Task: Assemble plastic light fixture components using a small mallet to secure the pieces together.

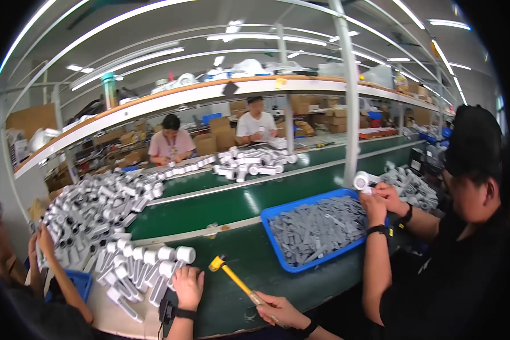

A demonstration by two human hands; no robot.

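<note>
My right hand (277, 310) is closed around the handle of a hammer (235, 280) with a yellow head, held slantwise over the green work surface. At the near edge of a pile, my left hand (188, 289) has its fingers slightly bent and the thumb apart, right beside the white handheld parts. These white parts (147, 272) have round drum-shaped heads and long handles with grey strips. Several lie side by side on a pale board. Whether my left fingertips touch one is hard to see.
A blue tray (263, 218) full of flat grey strips stands right of centre. A co-worker at right holds a white part (361, 181); another works at far left by a blue bin (79, 280). Beyond the green conveyor (221, 204) are larger white piles, two people and a shelf (209, 88).
</note>
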